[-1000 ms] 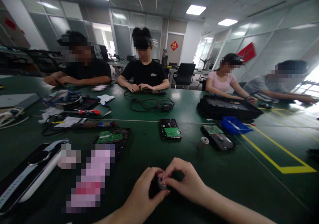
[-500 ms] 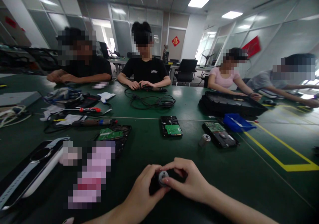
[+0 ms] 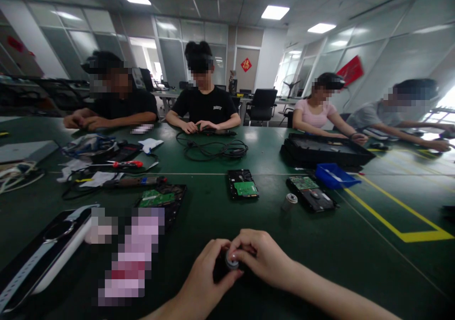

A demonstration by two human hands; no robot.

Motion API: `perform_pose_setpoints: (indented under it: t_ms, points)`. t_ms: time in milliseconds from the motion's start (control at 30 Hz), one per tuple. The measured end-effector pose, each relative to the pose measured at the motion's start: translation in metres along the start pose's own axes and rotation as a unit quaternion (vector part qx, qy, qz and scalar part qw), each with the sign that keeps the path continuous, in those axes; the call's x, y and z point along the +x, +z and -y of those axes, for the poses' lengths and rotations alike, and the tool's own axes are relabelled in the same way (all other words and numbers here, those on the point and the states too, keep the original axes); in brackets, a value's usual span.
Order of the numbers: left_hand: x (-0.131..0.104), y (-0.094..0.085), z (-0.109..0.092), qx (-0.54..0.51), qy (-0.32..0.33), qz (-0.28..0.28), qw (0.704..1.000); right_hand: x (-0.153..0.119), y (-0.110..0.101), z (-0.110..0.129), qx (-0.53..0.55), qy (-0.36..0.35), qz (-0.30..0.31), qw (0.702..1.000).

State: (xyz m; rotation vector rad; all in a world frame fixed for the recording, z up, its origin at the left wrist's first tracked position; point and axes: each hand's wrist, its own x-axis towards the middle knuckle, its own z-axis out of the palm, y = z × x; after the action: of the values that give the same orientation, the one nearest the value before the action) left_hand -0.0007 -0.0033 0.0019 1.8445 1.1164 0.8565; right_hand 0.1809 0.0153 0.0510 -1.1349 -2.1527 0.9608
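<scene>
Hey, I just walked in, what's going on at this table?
Someone's left hand curls around the side of a small metal can, while their right hand has its thumb and fingers at the top. Whether those fingers pinch something there is too small to tell. Farther out on the table, a second can stands near a hard drive with a green board. Four other people are across the table.
</scene>
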Motion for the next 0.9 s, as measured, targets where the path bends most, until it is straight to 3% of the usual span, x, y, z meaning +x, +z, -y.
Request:
perform_pose_setpoints:
  t_ms: [367, 500, 733, 900]
  points:
    - [0.000, -0.002, 0.000, 0.014, -0.005, -0.006, 1.000, 0.011, -0.016, 0.008, -0.098, 0.039, 0.033, 0.994]
    - [0.001, -0.002, 0.000, 0.006, 0.003, -0.001, 1.000, 0.016, -0.019, 0.012, -0.139, 0.001, 0.060, 0.988]
    - [-0.001, 0.000, 0.000, -0.002, 0.014, -0.011, 1.000, 0.005, -0.008, 0.003, -0.202, -0.095, 0.040, 0.974]
    - [-0.001, -0.001, -0.001, 0.000, 0.006, -0.011, 1.000, 0.001, -0.032, 0.005, -0.188, -0.127, -0.018, 0.974]
